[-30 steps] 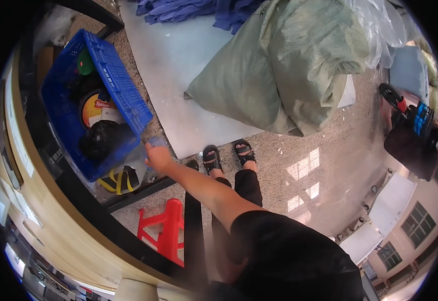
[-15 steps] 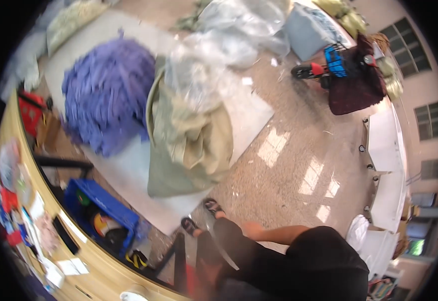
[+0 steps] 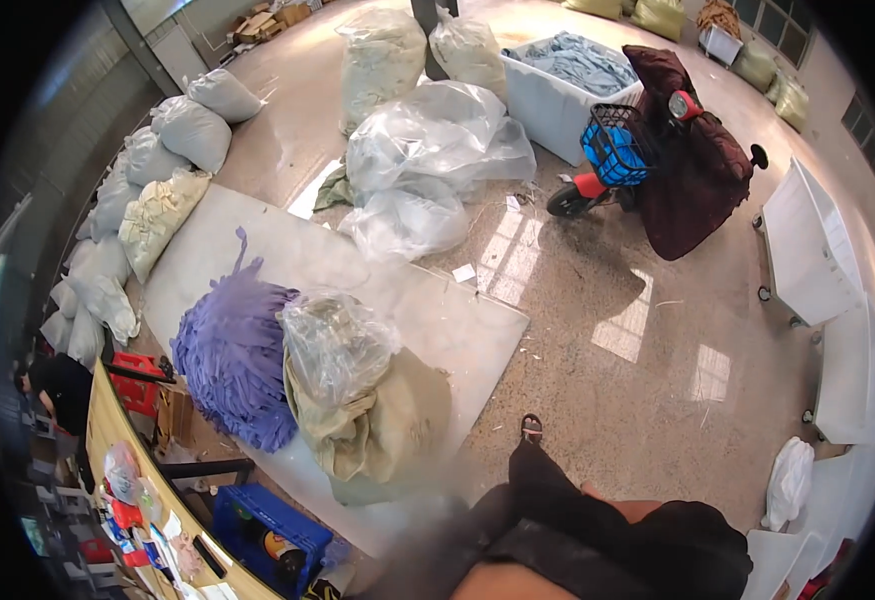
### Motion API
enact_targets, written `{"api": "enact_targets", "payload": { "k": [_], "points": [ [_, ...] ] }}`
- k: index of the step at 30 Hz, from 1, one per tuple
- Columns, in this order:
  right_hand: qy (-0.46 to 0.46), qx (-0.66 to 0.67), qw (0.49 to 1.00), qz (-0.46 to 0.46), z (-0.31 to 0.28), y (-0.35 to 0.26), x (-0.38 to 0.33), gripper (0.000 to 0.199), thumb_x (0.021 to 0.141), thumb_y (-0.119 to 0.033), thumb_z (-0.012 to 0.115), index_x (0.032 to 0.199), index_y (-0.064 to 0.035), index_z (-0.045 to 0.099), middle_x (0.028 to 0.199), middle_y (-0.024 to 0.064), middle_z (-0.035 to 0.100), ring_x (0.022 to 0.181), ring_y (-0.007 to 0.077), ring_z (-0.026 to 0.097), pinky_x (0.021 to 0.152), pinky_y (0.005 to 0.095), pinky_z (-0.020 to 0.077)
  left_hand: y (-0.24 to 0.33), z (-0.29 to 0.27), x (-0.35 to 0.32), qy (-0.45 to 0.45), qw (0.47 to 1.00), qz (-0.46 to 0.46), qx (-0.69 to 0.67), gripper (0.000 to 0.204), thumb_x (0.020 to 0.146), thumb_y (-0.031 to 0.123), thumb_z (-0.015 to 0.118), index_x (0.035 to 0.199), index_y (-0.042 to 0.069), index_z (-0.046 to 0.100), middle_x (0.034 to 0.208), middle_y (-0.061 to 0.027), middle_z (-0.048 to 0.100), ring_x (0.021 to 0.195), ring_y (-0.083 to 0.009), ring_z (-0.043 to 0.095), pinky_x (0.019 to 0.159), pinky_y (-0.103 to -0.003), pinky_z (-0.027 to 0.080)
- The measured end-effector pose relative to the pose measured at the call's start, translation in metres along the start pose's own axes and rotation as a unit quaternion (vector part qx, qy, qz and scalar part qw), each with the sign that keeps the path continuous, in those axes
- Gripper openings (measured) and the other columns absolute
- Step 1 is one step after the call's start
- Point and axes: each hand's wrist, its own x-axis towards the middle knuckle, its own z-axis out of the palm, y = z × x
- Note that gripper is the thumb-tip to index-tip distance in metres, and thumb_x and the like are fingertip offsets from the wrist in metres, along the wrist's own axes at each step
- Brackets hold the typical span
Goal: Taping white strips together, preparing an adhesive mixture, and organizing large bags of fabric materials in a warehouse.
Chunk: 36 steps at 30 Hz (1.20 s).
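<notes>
A bare strip of my right forearm (image 3: 637, 509) shows between the dark cloth of my legs and sleeve; the fingers of that hand are hidden. At the lower edge another patch of bare skin (image 3: 505, 582) appears beside dark clothing, and no left hand can be made out. A blurred dark shape covers the area left of it. Ahead of me a large heap of purple fabric strips (image 3: 232, 355) lies on a pale sheet (image 3: 467, 325). Against the heap rests an olive-beige sack (image 3: 397, 420) with crumpled clear plastic (image 3: 342, 345) over its top.
A wooden-topped table (image 3: 122, 430) with clutter runs along the left, a blue crate (image 3: 272, 525) beside it. Stuffed white sacks (image 3: 192, 130) and a person (image 3: 62, 395) are farther left. Beyond stand clear plastic bags (image 3: 432, 140), a white bin (image 3: 547, 105) and a covered scooter (image 3: 692, 170). Wheeled white bins (image 3: 807, 245) line the right.
My view has tilted up and shifted, so the far floor shows and the purple heap and sack sit lower. My right forearm, longer in view before, is now mostly covered.
</notes>
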Motion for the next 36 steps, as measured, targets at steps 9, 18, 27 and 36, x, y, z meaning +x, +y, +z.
{"api": "enact_targets", "payload": {
  "k": [9, 18, 27, 36],
  "points": [
    [-0.139, 0.106, 0.968, -0.182, -0.240, -0.140, 0.047, 0.044, 0.080, -0.036, 0.063, 0.096, 0.0041, 0.060, 0.097, 0.0227, 0.063, 0.093, 0.0315, 0.062, 0.078, 0.0403, 0.0475, 0.252, -0.080, 0.050, -0.031, 0.994, 0.056, -0.088, 0.092, 0.077, 0.057, 0.062, 0.136, -0.007, 0.032, 0.134, -0.0264, 0.042, 0.126, -0.0330, 0.041, 0.103, -0.037, 0.034],
    [-0.267, 0.248, 0.880, -0.306, -0.361, -0.400, 0.085, 0.039, 0.082, -0.034, 0.062, 0.093, 0.0025, 0.061, 0.092, 0.0171, 0.065, 0.088, 0.0268, 0.062, 0.076, 0.0375, 0.0477, 0.321, -0.181, 0.195, 0.010, 0.958, 0.209, -0.198, 0.063, 0.088, 0.051, 0.052, 0.122, -0.001, 0.052, 0.120, -0.0159, 0.058, 0.114, -0.0240, 0.053, 0.096, -0.034, 0.040],
    [-0.150, 0.502, 0.851, -0.044, -0.466, -0.691, 0.367, 0.026, 0.087, -0.034, 0.057, 0.106, -0.0164, 0.055, 0.090, 0.0004, 0.063, 0.082, 0.0151, 0.058, 0.069, 0.0359, 0.0472, 0.436, -0.381, 0.302, 0.093, 0.984, 0.008, -0.154, 0.042, 0.081, 0.031, 0.062, 0.115, 0.005, 0.060, 0.087, -0.0119, 0.067, 0.079, -0.0204, 0.064, 0.069, -0.033, 0.051],
    [-0.349, 0.696, 0.624, 0.068, -0.431, -0.993, 0.717, 0.085, 0.073, -0.055, 0.070, 0.134, -0.0159, 0.026, 0.113, 0.0187, 0.048, 0.092, 0.0314, 0.058, 0.076, 0.0428, 0.0480, 0.512, -0.528, 0.471, 0.168, 0.982, 0.077, -0.043, 0.030, 0.090, 0.026, 0.051, 0.114, 0.010, 0.057, 0.091, -0.0065, 0.062, 0.077, -0.0167, 0.061, 0.067, -0.030, 0.050]
  ]
}}
